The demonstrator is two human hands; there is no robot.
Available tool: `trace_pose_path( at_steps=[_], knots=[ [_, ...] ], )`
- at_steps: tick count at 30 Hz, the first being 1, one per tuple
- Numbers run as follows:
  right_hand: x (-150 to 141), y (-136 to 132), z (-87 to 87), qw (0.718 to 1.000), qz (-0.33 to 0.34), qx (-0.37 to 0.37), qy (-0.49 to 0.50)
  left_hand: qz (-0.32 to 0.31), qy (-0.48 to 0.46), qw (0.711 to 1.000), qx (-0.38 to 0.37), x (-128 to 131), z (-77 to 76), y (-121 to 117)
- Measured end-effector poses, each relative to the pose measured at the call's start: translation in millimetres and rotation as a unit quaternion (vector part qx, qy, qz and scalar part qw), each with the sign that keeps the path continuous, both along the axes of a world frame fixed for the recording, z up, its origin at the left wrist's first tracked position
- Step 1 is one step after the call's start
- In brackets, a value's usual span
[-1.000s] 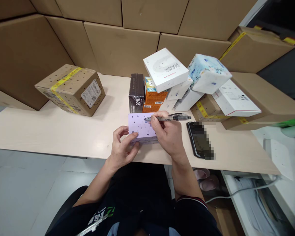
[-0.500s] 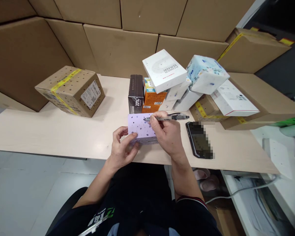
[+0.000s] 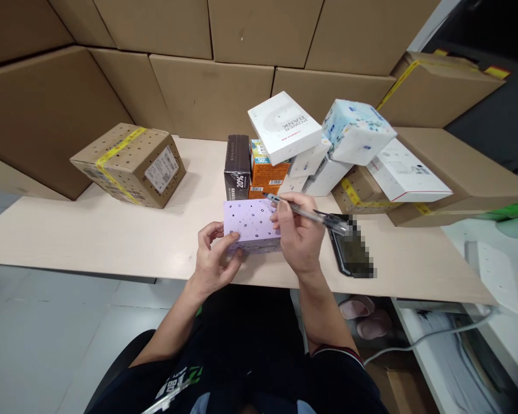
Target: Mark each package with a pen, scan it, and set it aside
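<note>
A lilac box [image 3: 250,215] rests near the table's front edge, its top dotted with small dark ovals and spots. My left hand [image 3: 216,253] grips its left side, thumb on the near top edge and fingers around the corner. In my right hand [image 3: 301,236] is a pen [image 3: 302,211], pinched between thumb and fingers. The pen's tip points up and left, just beyond the box's far right corner and apart from its top. My right fingers cover the box's right end. Directly behind stand a dark brown box [image 3: 237,164] and orange boxes [image 3: 267,172].
A white power bank box [image 3: 287,127] lies tilted on the pile, beside a blue-and-white patterned pack [image 3: 358,132]. The phone [image 3: 349,247] is right of my right hand. A taped carton [image 3: 129,164] sits at left; large cartons [image 3: 211,95] wall the back.
My right hand has shifted slightly right, drawing the pen tip away from over the box's top. The pen now slants more. My left hand keeps its hold. The view has shifted slightly.
</note>
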State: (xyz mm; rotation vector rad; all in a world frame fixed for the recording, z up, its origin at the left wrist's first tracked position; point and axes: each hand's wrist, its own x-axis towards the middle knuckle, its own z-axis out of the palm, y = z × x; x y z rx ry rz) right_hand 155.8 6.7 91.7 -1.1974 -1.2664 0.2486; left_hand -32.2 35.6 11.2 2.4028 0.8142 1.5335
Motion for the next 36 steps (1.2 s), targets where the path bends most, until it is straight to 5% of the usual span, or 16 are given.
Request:
trace_pose_path(
  at_steps=[5,10,15,21,36],
  knots=[
    [22,-10,-16.7,0.991,-0.120,0.052,0.020,0.001,-0.003,1.000,0.002,0,0.3,0],
    [62,-25,-42.5,0.968,-0.165,-0.053,-0.181,0.002,-0.003,1.000,0.007,1,1.2,0],
    [74,-32,-55.2,0.878,-0.116,-0.268,-0.380,0.002,-0.004,1.000,0.014,2,1.7,0],
    [68,-24,-50.8,0.809,-0.093,-0.358,-0.456,0.003,-0.003,1.000,0.016,1,1.5,-1],
    [63,-20,-38.5,0.797,-0.073,-0.421,-0.426,0.000,-0.005,1.000,0.018,2,2.5,-1]
  ],
)
